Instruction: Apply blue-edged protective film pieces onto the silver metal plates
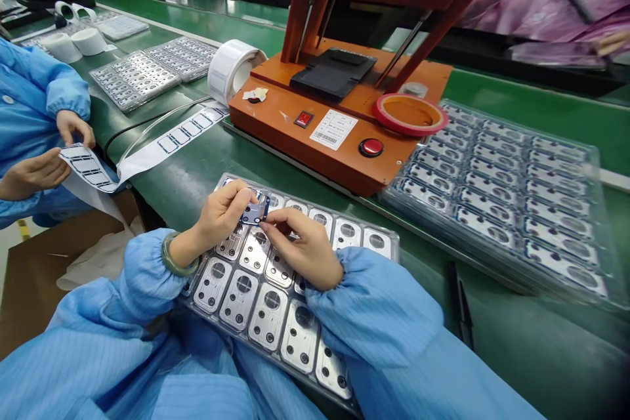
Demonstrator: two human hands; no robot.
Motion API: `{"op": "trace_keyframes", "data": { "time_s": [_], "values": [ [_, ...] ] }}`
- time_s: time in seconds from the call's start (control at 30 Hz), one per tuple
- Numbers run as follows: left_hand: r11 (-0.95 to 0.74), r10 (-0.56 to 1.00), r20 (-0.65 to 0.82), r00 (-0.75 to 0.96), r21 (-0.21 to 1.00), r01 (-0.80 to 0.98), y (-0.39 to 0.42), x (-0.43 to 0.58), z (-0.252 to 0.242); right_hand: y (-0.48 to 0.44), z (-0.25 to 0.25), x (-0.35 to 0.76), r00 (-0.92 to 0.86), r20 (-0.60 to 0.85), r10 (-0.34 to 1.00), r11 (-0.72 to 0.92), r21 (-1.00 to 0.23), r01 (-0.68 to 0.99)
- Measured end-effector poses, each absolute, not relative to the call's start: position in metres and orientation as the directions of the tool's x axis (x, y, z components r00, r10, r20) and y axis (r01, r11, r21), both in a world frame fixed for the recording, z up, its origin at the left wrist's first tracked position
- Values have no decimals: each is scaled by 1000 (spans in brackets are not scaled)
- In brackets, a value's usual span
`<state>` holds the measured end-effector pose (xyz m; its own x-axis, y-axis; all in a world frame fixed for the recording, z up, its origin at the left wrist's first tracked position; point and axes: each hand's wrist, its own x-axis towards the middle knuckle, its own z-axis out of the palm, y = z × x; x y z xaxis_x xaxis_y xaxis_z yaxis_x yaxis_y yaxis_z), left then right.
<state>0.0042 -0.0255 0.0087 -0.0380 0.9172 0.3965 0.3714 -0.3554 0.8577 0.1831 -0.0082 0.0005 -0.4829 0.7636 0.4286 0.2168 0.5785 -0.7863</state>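
Note:
My left hand (220,218) pinches the left side of a small metal plate (254,211) with dark blue edging and round holes. At the plate's right edge, the thumb and fingertips of my right hand (301,243) are closed on it. Both hands are above a clear plastic tray (394,246) that rests partly over my lap. Silver plates (270,316), each with a large round recess and smaller holes, lie in rows in the tray. My right hand and wrist hide some of them.
An orange press (275,102) stands ahead, a red tape ring (411,115) on its base. Stacked trays (497,190) are at the right, near a black pen (460,305). At the left, a person's hands (37,174) hold a label strip (172,140) from a roll (233,69).

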Motion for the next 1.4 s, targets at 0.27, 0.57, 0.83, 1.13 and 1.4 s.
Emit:
{"op": "trace_keyframes", "data": {
  "time_s": [0.27, 0.57, 0.83, 1.13, 1.4],
  "values": [
    [-354, 913, 405, -42, 839, 413, -24, 3, 8, -11, 3, 183, -519, 424, 742, 602, -763, 236],
    [-408, 902, 431, 1, 853, 325, -23, 4, 3, -10, 3, 184, -511, 432, 743, 601, -766, 226],
    [-396, 902, 430, 23, 807, 437, -23, 4, 6, -10, 0, 184, -500, 521, 691, 699, -658, 280],
    [-381, 907, 419, 35, 784, 490, -22, 4, 6, -12, 5, 186, -517, 584, 626, 779, -491, 389],
    [-338, 928, 371, 26, 812, 475, -21, 4, 5, -10, 11, 189, -569, 710, 415, 863, -110, 493]
  ]
}}
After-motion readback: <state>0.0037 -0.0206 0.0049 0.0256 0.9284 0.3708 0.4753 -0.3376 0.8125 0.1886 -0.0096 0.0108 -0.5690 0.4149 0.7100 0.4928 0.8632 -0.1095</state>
